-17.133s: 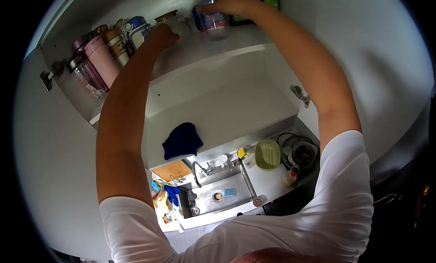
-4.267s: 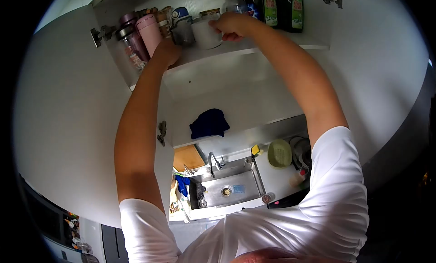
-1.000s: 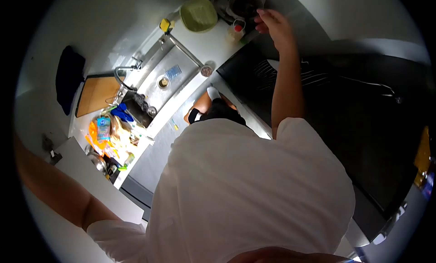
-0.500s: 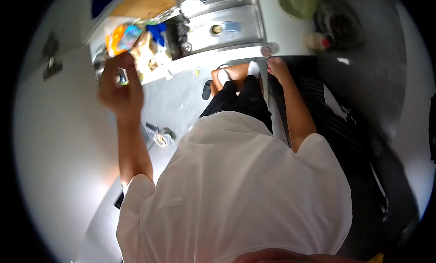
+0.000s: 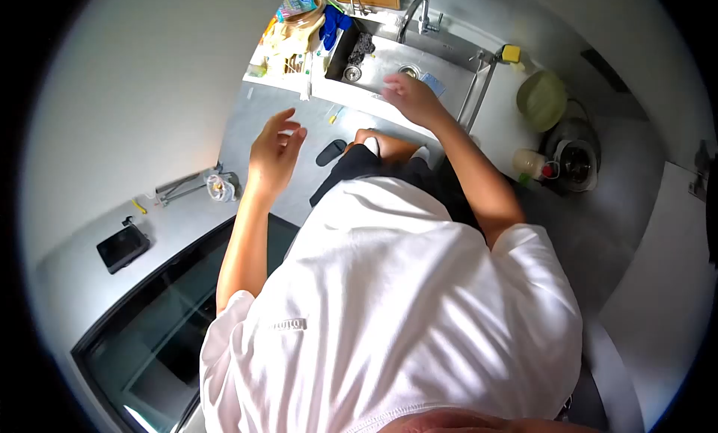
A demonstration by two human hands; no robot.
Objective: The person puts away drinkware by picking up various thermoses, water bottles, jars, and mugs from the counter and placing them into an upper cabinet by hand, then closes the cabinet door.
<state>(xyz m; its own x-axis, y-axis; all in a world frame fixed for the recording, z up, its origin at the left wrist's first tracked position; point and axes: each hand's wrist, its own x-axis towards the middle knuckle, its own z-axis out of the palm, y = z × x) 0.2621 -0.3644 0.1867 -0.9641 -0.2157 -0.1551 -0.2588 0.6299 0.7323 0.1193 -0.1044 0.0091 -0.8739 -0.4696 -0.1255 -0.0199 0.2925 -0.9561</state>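
My left hand is raised over the floor, left of my body, its fingers loosely bent and apart with nothing visible in them. My right hand hovers in front of the sink, its fingers stretched out and slightly blurred; I see nothing held there. Partly behind it, a blue item lies in the basin near the drain. Dark mesh-like material and a round metal strainer are at the basin's left side. A curved faucet rises behind.
Under my feet is a brown stool, with a black slipper beside it. Cloths and a blue packet crowd the left counter. On the right are a green basin, a red-capped bottle and a pot.
My view has turned, bringing the faucet and the left-hand glass panel into sight. My right hand has moved from the counter edge to the front of the sink. My left hand is lower.
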